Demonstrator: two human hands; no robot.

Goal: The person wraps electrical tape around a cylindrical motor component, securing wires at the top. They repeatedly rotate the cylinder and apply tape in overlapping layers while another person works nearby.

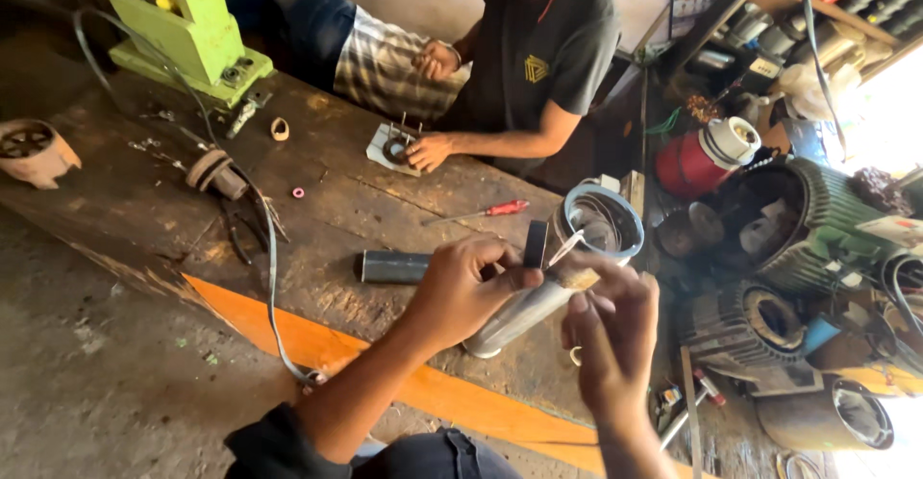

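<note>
Left hand (461,291) clamps a dark flat strip (535,244) — right hand (608,330) pinches a small brownish pad (574,277) beside it. Just behind lies a metal cylinder (553,282) on the wooden workbench (365,200) — a red-handled screwdriver (486,212) farther off.

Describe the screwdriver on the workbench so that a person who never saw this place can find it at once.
Start from the long wooden workbench with the orange front edge. Near its far side, between the co-worker's hand and the open metal cylinder, lies the screwdriver, flat on the wood and untouched. Its bright red handle and thin shaft set it apart from the grey and rusty parts around it.
</note>
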